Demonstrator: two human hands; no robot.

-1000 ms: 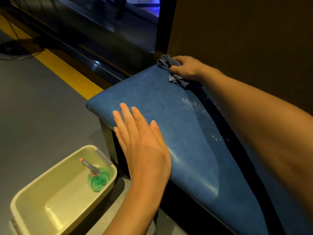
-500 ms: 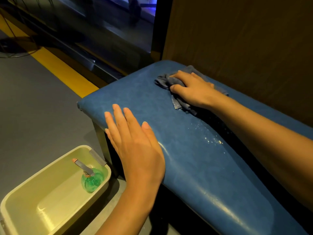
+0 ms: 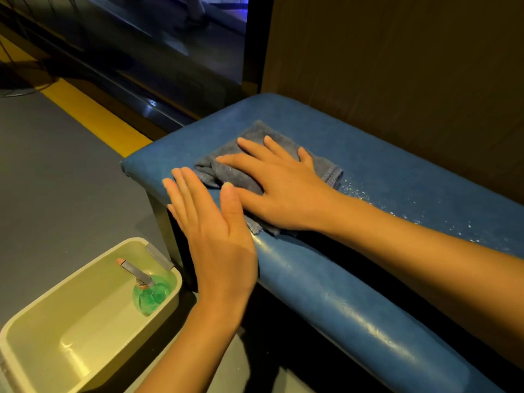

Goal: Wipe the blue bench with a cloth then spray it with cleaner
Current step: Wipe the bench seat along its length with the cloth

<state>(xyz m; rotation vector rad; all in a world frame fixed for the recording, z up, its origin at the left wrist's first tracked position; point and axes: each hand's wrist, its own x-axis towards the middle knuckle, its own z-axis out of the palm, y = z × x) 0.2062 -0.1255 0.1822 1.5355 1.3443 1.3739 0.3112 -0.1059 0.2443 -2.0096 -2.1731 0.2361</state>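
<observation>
On the floor by the bench's (image 3: 368, 154) left end, a bottle (image 3: 150, 293) stands in a tub (image 3: 71, 285), nozzle pointing up-left. Left hand (image 3: 215, 231) lies flat, fingers straight, at the front edge. Right hand (image 3: 283, 182), fingers spread, presses the cloth (image 3: 255, 134) near the left end.

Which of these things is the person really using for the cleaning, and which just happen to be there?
Part of the job:
blue bench
grey cloth, flat under the right hand
left hand, open at the bench's edge
green spray bottle, waiting in the cream tub

Just there:
yellow floor stripe
brown wall panel
</observation>
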